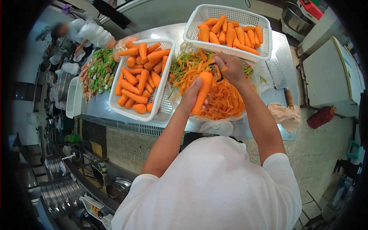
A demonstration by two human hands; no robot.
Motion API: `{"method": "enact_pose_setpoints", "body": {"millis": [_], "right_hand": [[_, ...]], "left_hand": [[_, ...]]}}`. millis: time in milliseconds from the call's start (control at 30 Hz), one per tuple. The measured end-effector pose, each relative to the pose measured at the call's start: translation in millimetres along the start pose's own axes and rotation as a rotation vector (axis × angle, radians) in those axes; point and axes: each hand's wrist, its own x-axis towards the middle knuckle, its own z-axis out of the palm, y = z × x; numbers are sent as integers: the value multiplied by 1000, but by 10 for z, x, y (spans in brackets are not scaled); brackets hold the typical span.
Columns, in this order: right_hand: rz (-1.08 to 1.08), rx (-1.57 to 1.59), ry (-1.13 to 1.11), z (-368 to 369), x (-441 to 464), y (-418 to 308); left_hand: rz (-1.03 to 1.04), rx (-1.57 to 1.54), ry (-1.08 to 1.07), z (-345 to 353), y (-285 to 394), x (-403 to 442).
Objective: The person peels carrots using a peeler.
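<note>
My left hand (193,96) is wrapped round a large carrot (203,93), its thick end pointing up and away from me. My right hand (231,68) grips a dark-bladed peeler (217,73) at the top of that carrot. Below both hands lies a heap of orange peelings (226,100) on clear plastic, with green stem pieces (184,65) along its far left side. A white basket (171,57) full of carrots stands to the left. Behind the heap is another white basket (265,57) holding more carrots.
A cleaver (278,74) and a cloth (285,115) lie on the metal table's (176,28) right side. Green and orange produce (100,69) is piled at the left, beside a person (86,32) at the upper left. A white cabinet (326,76) stands at right.
</note>
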Motion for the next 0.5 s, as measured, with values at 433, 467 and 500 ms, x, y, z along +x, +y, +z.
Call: {"method": "enact_pose_setpoints", "body": {"millis": [433,467,500], "right_hand": [[318,-169,-155,-104,-210,374],[313,-170,-162,-89,-221,421],[302,-160,-114,-82,-221,512]], "left_hand": [[-81,-143,-195,-293,92,103],[-143,163,-45,-332,98,173],[-97,282,159,-168,110,239]]}}
